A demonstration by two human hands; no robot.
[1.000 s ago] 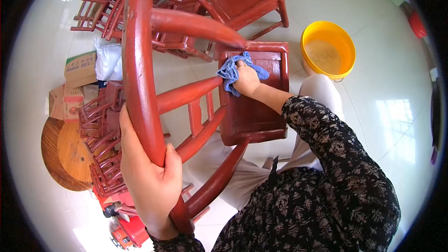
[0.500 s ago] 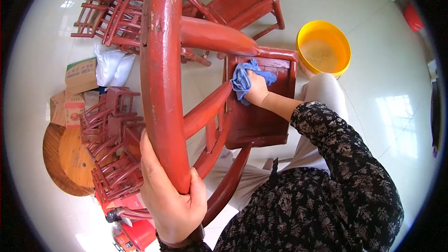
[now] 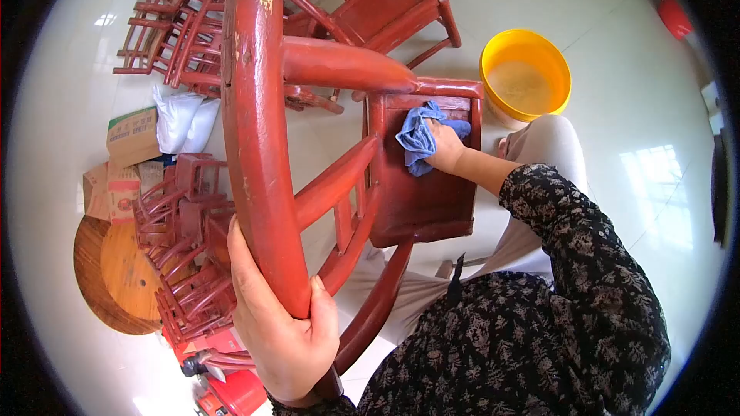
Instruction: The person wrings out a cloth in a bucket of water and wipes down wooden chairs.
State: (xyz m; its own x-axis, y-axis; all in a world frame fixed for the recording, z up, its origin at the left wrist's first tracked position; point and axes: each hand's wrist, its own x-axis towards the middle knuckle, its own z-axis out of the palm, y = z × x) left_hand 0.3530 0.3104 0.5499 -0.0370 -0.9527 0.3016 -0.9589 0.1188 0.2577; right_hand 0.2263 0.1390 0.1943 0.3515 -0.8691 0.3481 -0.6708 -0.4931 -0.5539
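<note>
A red-brown wooden chair stands before me, its thick top rail close to the camera and worn at the upper end. Around the lower end of that rail, my left hand is closed, thumb on the near side. My right hand grips a bunched blue cloth and presses it on the chair's seat, near the middle. The cloth hides part of the right fingers.
A yellow bucket with cloudy water stands beyond my knee. More red chairs crowd the far side. Small red stools, cardboard boxes, white bags and a round wooden board are at the left.
My right hand has moved the blue cloth a little to the right across the seat, away from the backrest. My left hand keeps its hold on the rail. The view has shifted slightly.
</note>
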